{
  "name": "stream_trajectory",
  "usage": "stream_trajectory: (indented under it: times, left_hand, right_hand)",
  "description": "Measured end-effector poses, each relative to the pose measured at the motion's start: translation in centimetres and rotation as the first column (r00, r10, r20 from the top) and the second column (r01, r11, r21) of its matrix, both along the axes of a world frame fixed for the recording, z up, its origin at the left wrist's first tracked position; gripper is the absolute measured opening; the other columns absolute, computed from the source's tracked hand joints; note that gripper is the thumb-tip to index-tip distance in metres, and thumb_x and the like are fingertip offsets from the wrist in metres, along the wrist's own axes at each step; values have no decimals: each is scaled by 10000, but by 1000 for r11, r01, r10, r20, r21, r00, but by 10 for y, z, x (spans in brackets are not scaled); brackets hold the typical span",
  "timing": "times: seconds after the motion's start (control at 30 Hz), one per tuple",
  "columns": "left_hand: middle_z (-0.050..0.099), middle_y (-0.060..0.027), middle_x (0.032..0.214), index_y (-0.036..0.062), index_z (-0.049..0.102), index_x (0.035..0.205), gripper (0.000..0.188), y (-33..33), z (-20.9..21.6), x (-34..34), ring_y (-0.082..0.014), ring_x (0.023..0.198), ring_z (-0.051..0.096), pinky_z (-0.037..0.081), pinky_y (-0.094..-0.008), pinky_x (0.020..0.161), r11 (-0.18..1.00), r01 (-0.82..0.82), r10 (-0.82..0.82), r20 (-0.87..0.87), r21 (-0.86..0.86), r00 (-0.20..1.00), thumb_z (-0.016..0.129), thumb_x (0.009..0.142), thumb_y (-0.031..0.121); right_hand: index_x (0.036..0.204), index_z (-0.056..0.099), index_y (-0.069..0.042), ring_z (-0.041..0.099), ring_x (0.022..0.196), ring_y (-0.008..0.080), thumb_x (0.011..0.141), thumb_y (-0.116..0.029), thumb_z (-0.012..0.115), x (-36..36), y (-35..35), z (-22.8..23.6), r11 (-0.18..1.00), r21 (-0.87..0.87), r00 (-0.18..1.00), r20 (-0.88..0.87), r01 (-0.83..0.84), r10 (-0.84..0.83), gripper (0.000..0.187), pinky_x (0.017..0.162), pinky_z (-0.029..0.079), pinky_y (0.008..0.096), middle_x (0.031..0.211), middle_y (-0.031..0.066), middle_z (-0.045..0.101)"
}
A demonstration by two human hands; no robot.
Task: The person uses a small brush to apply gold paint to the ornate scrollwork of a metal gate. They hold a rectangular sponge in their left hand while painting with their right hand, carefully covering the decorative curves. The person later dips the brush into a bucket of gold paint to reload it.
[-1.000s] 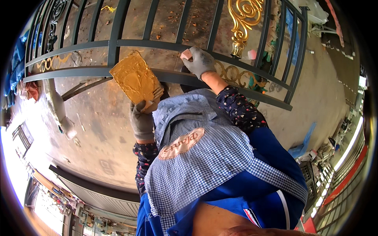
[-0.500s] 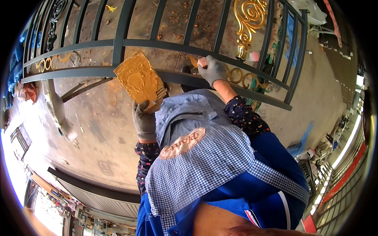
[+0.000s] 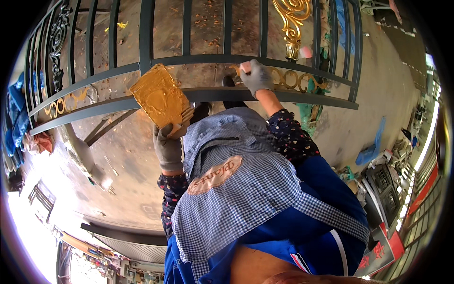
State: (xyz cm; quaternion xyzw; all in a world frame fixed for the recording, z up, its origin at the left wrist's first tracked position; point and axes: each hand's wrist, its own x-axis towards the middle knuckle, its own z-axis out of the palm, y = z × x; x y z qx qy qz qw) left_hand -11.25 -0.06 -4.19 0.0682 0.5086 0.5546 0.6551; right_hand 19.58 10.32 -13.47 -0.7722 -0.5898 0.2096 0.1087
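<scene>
My left hand (image 3: 167,147), in a grey glove, grips a flat board (image 3: 160,96) by its lower edge. Thick gold paint coats the board's upper face. In my gloved right hand (image 3: 258,78) a small pink sponge (image 3: 245,67) is pinched between the fingers. That hand is over the lower rails of a dark metal railing (image 3: 208,94), beside a row of ring ornaments (image 3: 288,79) coloured gold. Above it stands a scroll ornament (image 3: 292,23) with a bright gold surface. The glove hides part of the ring row.
A black scroll panel (image 3: 57,47) fills the railing's left end. Behind the bars lies another pink piece (image 3: 306,52). Blue sheeting (image 3: 371,146) lies on the floor at the right, and blue tarp (image 3: 18,118) hangs at the far left. A slatted panel (image 3: 127,241) stands lower left.
The view has shifted, so the railing appears tilted differently. My right hand with the sponge stays by the same ornament row, and the board is still in my left hand.
</scene>
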Motion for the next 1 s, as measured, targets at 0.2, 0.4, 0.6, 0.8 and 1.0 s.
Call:
stream_trajectory:
  times: [0.2,0.4,0.6,0.8,1.0]
  left_hand:
    - [581,-141,1303,-14,499,1342,467,12,-3,-21,-273,1204,576,461,-387,1035,999,42,-42,8,2,999,585,895,90]
    - [571,-136,1318,-11,485,1353,475,24,1,-29,-267,1214,568,452,-375,1039,994,106,-106,16,5,994,581,900,94]
    - [559,-157,1324,-5,473,1364,501,21,-1,-34,-304,1209,572,480,-420,1030,992,124,-124,-12,5,992,580,887,107]
    - [568,-145,1310,-12,480,1344,462,22,4,-32,-270,1218,562,449,-376,1037,990,139,-139,5,-1,990,568,903,94]
    - [552,-150,1327,3,471,1359,493,19,11,-28,-301,1226,555,469,-407,1040,992,127,-126,-25,3,992,565,882,87]
  right_hand:
    - [914,585,-73,656,853,413,805,-386,675,10,-11,16,994,-93,998,43,51,-47,343,721,510,510,860,189,679]
    - [1006,595,-72,644,965,391,833,-357,638,-23,5,10,995,-100,1000,0,10,-10,336,815,516,501,1013,178,672]
    - [1000,591,-105,650,940,382,830,-342,665,9,-24,14,991,-122,995,79,-53,63,301,777,514,490,981,148,671]
    - [1022,594,-110,653,937,375,831,-330,662,-17,-14,21,992,-52,990,84,-112,117,300,774,521,484,1020,144,666]
    - [989,593,-97,649,940,382,819,-343,665,8,-19,42,991,-127,999,27,35,-32,308,789,507,500,965,164,668]
